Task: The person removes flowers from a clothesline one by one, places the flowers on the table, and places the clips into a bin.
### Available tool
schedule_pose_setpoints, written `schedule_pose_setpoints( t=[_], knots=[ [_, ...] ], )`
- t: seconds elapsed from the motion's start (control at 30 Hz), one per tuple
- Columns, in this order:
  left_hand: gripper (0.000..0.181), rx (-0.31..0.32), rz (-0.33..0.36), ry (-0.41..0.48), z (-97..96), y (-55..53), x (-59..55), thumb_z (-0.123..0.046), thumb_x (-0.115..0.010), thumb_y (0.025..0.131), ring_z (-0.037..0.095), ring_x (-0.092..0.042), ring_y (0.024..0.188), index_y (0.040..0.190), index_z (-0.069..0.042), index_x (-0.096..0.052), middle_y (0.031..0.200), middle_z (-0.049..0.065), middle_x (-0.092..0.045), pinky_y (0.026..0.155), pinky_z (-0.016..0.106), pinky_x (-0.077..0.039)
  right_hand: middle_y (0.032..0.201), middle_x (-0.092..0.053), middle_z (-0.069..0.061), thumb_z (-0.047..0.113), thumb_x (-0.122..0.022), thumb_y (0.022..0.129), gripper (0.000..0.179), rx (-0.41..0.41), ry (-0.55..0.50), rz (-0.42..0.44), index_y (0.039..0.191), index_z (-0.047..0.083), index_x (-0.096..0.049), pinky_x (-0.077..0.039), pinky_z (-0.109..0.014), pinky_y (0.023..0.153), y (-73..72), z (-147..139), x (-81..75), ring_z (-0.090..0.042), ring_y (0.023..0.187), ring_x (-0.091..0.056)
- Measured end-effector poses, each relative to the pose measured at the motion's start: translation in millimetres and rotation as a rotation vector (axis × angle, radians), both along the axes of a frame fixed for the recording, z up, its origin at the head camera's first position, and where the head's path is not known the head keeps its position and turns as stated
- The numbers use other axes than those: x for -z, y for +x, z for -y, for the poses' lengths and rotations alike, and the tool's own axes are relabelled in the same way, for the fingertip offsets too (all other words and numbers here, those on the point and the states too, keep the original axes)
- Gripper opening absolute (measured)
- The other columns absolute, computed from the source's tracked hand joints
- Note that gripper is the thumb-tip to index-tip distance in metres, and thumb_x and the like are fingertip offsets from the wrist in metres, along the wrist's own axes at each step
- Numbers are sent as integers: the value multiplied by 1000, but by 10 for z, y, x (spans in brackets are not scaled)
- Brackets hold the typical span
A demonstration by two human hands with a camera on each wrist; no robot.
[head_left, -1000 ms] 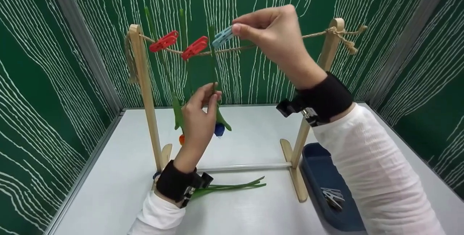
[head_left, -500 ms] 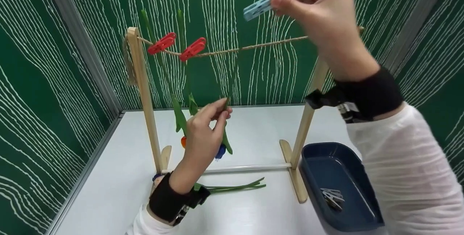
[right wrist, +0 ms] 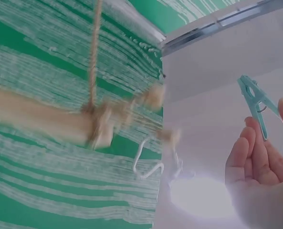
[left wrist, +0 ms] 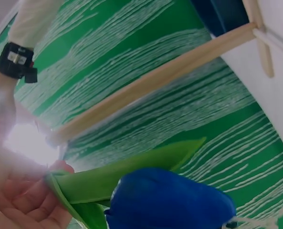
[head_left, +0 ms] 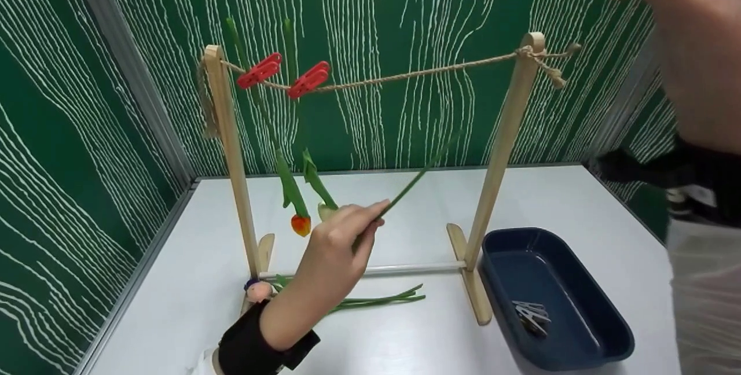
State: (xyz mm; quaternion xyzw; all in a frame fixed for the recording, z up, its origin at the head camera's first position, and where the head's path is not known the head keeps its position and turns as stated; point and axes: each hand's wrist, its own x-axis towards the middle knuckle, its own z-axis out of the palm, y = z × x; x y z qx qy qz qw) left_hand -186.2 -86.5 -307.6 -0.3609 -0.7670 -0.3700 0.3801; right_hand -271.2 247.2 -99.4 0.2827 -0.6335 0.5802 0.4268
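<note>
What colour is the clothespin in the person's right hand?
Light blue-green; the clothespin shows best in the right wrist view.

Walls [head_left: 417, 33]: were green, streaked white, beyond the left fingers [head_left: 362, 216]
Table [head_left: 440, 334]: spread white beneath them
Corner posts [head_left: 124, 51]: rose grey, well apart from them
Light [right wrist: 201, 198]: glared white near the right fingers [right wrist: 236, 162]

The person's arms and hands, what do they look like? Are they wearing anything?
The left hand and right hand have no gloves. Each wrist wears a black band: the left wristband and right wristband, each with a black block sticking out. The left sleeve and right sleeve are white.
</note>
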Motion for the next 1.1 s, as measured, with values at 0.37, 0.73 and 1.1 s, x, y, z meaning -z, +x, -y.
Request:
schedule_pose_setpoints(
  t=[0.37, 0.73, 1.1],
  knots=[
    [32, -58, 63, -214, 97, 136, 303, 9, -67, 80, 12, -59, 77, 110, -5, -69, 82, 0, -64, 69, 18, -51, 93, -66, -15, -8, -68, 81, 32, 26, 60, 238, 112, -13, -60, -48, -14, 67, 469, -354, 837, -18, 74, -59],
    [34, -134, 95, -483, 266, 104, 685, 5, -72, 78, 12, -57, 76, 109, -8, -70, 84, 0, -64, 72, 24, -50, 88, -69, 7, 3, -78, 76, 34, 335, 482, 528, 105, 1, -61, -49, -10, 65, 667, -754, 2004, 1, 73, -65],
    [32, -203, 105, -641, 387, -23, 1132, 9, -69, 75, 15, -55, 74, 101, -8, -72, 82, 3, -62, 64, 25, -46, 81, -71, -7, 9, -82, 72, 28, 317, 642, 673, 93, 6, -64, -51, -17, 55, 681, -780, 3176, 2, 68, -63]
  ],
)
